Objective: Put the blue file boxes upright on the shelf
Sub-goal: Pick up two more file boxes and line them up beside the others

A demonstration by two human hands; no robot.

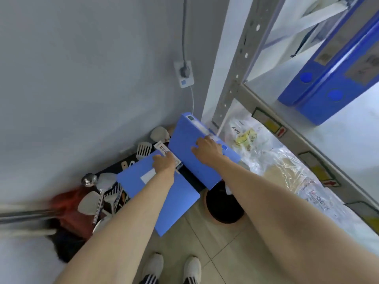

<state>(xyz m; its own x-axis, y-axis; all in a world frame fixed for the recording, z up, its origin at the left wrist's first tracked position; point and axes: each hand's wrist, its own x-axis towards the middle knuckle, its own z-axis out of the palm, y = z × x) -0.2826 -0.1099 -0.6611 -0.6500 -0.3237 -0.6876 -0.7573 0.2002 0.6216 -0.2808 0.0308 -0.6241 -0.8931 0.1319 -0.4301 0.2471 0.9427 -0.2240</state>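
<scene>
In the centre of the frame, low by the shelf post, I reach down for two file boxes.

My right hand (207, 148) grips the spine edge of the tilted blue plastic file box (196, 152); my left hand (164, 163) lies on the flat blue plastic file box (158, 193), its grip hidden, so I cannot tell. Two more blue file boxes (320, 87) stand on the grey metal shelf (346, 138), upper right. I judge the risk to be the flat box sliding off into the steel kitchen utensils (96, 199).

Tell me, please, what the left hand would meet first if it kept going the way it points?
Probably the labelled card just beyond the left hand, then the slotted spatula; depth is unclear.
</scene>
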